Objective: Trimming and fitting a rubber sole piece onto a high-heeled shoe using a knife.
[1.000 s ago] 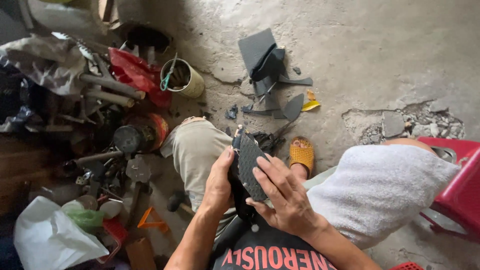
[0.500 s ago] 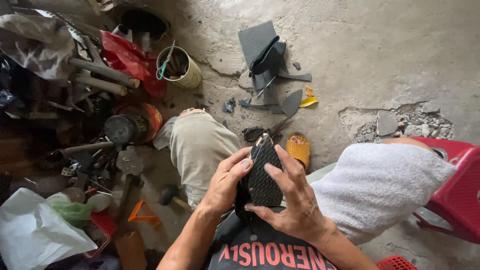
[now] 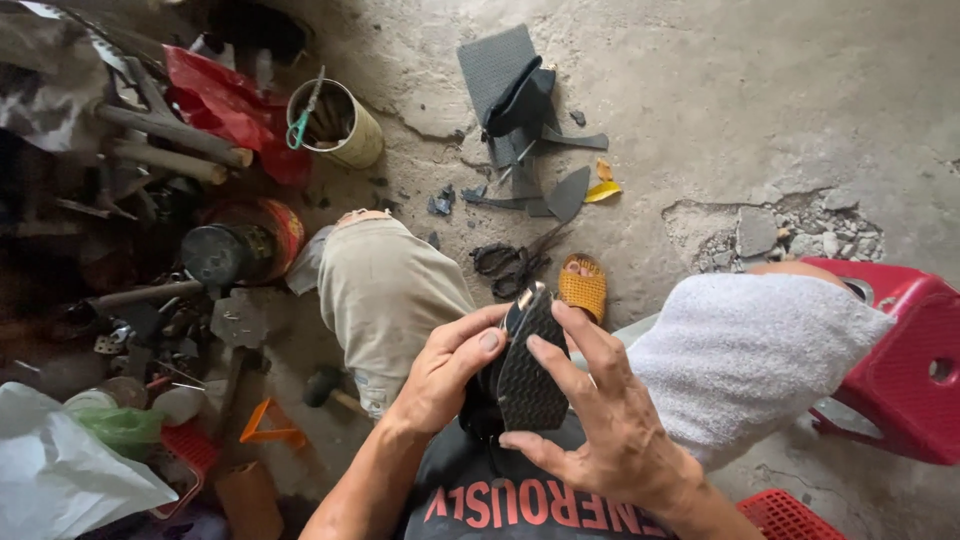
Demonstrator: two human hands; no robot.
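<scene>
My fingers [image 3: 560,355] are closed around a black rubber sole piece [image 3: 528,370], a flat textured slab held up in front of my chest. My right hand [image 3: 610,430] grips it from the right side, index finger laid along its upper right edge and the lower fingers curled under its bottom end. My left hand [image 3: 445,375] pinches it from the left, thumb pressed to the near edge close to the top, where a pale rim shows. Neither hand is free; both are clamped on this one piece.

The piece stands nearly upright between my hands, its long axis running from my chest up and away toward the floor ahead, tipped slightly right at the top. It sits between the two hands, about equally near to each, though the right hand covers more of it.

Below it lie my left knee in khaki cloth [image 3: 385,290] and my right knee under a white towel [image 3: 745,350]. Past my knees on the concrete floor [image 3: 760,100] are black scissors [image 3: 505,262], a yellow sandal [image 3: 583,288], and, farther off, dark rubber sheet offcuts [image 3: 515,95]. At the floor's left edge stand a tin can with tools [image 3: 335,125] and a hammer [image 3: 325,385]; a red plastic stool [image 3: 910,360] sits at the right edge.
</scene>
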